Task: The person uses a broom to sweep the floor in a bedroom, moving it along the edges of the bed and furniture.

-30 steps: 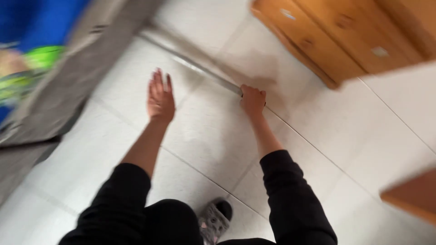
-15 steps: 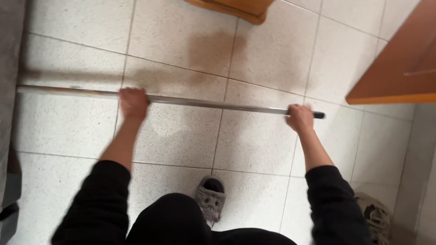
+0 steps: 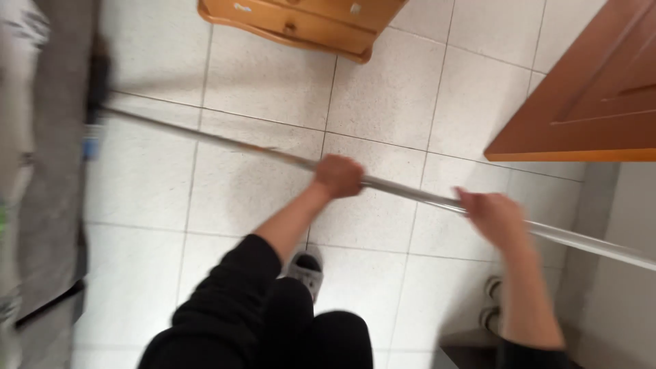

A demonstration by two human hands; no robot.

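A long metal pole (image 3: 225,140) runs across the view from the upper left down to the right edge. My left hand (image 3: 338,175) is closed around it near its middle. My right hand (image 3: 493,213) grips the pole further right and is blurred by motion. The pole's far end reaches a dark head (image 3: 98,82) at the left, next to a grey surface. Both arms wear black sleeves.
The floor is white tile (image 3: 260,89). A wooden drawer unit (image 3: 301,20) stands at the top. An orange-brown wooden door or panel (image 3: 588,102) is at the upper right. A grey slipper (image 3: 305,268) on my foot shows below. Grey furniture edge (image 3: 55,171) runs down the left.
The pole has tilted from level to slanting down to the right. Both hands slid rightward along it, and the view shifted left.
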